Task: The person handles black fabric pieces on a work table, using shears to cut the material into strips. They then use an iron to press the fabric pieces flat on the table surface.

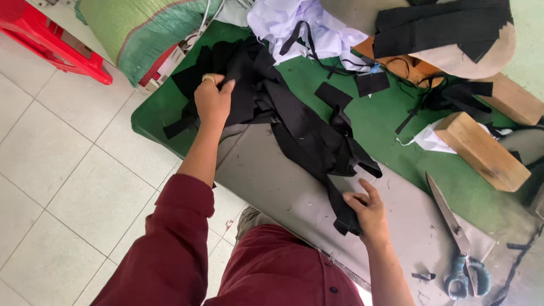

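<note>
Two hands on black fabric pieces (294, 124) heaped over grey sheet (283, 187): left hand (212, 99) fingers closed gripping pile, right hand (365, 209) pinching strip end; best lifted slowly, avoiding tangles.

Bright, even daylight, soft shadows, sharp centre, slight wide-angle bending at edges.

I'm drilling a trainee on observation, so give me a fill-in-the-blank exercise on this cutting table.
1. The left hand grips a heap of ____ cloth pieces.
2. The right hand pinches the end of a black strip lying on a ____ sheet.
3. The scissors lie untouched to the ____ of the right hand.
4. Two ____ blocks rest on the green table cover.

Missing words: black; grey; right; wooden
</note>
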